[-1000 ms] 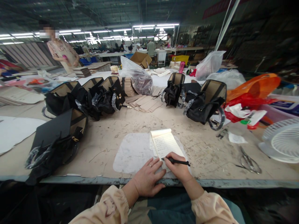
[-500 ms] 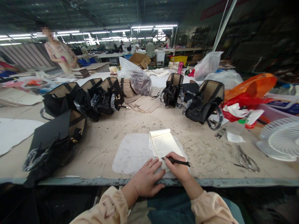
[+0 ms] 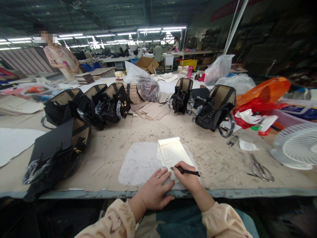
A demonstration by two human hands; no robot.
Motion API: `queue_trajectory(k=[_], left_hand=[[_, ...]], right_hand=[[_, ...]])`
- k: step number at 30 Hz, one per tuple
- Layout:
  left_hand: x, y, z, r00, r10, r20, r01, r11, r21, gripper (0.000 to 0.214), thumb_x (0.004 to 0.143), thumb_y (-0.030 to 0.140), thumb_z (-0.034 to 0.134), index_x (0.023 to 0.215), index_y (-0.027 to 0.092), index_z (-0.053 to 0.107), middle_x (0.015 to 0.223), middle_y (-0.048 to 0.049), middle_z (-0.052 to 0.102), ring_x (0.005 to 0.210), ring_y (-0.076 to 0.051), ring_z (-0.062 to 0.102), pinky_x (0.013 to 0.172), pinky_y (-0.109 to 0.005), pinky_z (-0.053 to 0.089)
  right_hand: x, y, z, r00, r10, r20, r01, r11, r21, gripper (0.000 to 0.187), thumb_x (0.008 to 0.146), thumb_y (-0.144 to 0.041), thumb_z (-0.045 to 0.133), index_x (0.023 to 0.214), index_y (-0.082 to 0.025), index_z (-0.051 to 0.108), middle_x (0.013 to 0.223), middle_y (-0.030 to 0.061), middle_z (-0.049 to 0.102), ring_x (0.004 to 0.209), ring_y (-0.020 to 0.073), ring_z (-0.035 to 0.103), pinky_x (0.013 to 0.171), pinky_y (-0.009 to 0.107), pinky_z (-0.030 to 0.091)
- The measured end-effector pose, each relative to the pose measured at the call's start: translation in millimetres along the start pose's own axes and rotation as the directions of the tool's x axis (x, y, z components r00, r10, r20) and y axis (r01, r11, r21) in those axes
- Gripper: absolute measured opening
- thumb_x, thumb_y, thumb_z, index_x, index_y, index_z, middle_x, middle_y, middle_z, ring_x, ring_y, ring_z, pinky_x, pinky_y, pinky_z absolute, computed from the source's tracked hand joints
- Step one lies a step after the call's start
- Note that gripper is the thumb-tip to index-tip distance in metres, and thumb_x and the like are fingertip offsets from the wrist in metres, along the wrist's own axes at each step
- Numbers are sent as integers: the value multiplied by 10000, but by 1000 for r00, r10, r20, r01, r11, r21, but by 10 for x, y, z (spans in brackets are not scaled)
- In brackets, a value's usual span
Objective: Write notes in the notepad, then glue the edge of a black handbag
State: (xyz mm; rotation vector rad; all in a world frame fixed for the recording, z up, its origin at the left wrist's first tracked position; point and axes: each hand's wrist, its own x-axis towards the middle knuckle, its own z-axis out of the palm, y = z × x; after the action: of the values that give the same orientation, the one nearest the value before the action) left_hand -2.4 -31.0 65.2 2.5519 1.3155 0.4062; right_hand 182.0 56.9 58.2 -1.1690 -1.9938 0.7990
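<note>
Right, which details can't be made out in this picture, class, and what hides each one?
All in the head view:
- Handwriting on the notepad: too small to read.
- The notepad's lower part: partly covered by the left hand and right hand.
- White fan: cut off by the right edge.
- White sheet: cut off by the left edge.
- Contents of the clear plastic bag: obscured by wrinkled plastic.

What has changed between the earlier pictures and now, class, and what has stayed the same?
Only the view has shifted: it has swung slightly right, so the black bags, scissors and fan appear a little further left. Nothing was visibly taken hold of or let go. The right hand still holds the pen on the notepad; the left hand stays flat beside it.
</note>
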Motion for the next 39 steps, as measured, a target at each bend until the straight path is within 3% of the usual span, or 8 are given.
queue_trajectory(k=[39], left_hand=[[3, 4, -10, 1000, -2, 24, 2, 1000, -9, 526, 871, 515, 445, 1309, 226, 474, 1426, -147, 440, 1373, -353, 328, 1140, -548, 249]], right_hand=[[-5, -4, 3, 1000, 12, -28, -12, 1000, -3, 152, 804, -285, 577, 676, -203, 587, 609, -35, 583, 591, 134, 530, 597, 255, 429]])
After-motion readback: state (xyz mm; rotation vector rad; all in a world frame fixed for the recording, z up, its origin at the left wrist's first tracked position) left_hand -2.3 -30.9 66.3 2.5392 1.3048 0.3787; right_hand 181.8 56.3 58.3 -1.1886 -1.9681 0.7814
